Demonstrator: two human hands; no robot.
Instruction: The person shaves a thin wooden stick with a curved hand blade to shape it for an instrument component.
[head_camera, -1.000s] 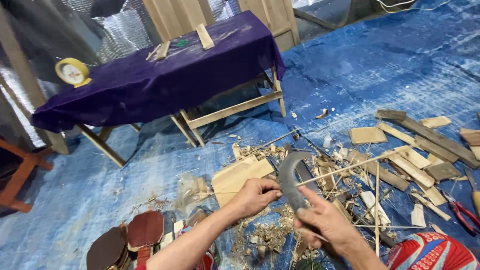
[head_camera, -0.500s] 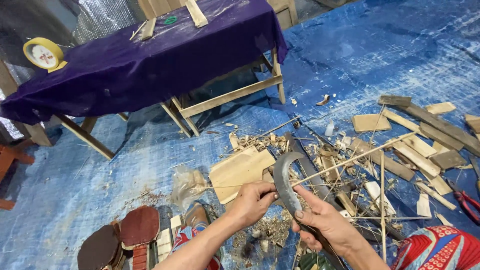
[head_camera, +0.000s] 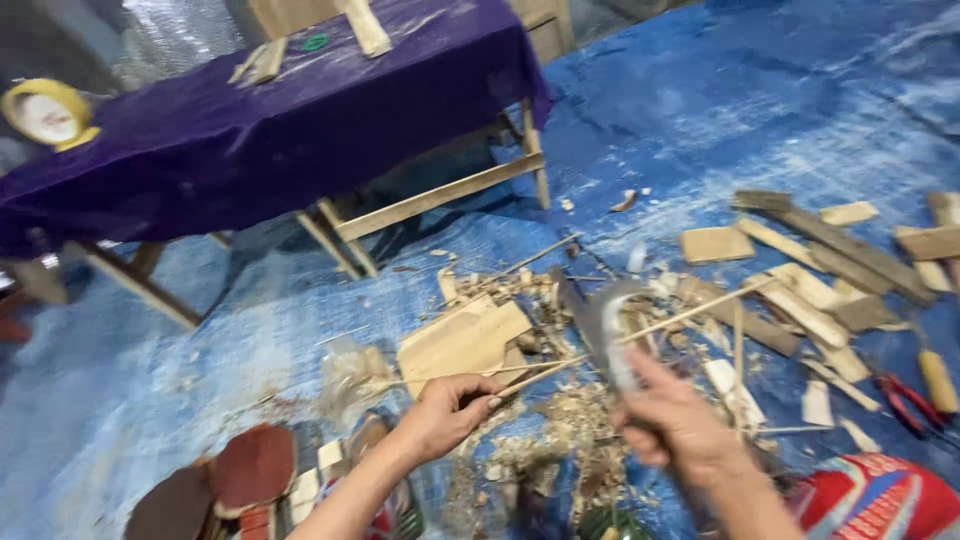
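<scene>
Two hands work low over a blue tarp (head_camera: 760, 120) spread on the floor. The left hand (head_camera: 445, 412) is clenched around the near end of a thin stick (head_camera: 545, 367), which slants up and to the right toward the blade. The right hand (head_camera: 680, 425) grips the handle of a curved knife (head_camera: 605, 330); its grey blade is blurred and rises above the fist, meeting the stick near its upper part. Below and between the hands lies a heap of wood shavings (head_camera: 560, 440). Just beyond the left hand rests a flat wooden board (head_camera: 460, 340). To the right, scattered wood scraps (head_camera: 800, 300) cover the tarp, with red-handled pliers (head_camera: 905, 400) near the edge of view. At the lower left sit dark reddish round discs (head_camera: 250, 465). Farther back stands a wooden table, its tabletop draped with a purple cloth (head_camera: 300, 130), and a yellow tape roll (head_camera: 48, 112) stands at its left end.
</scene>
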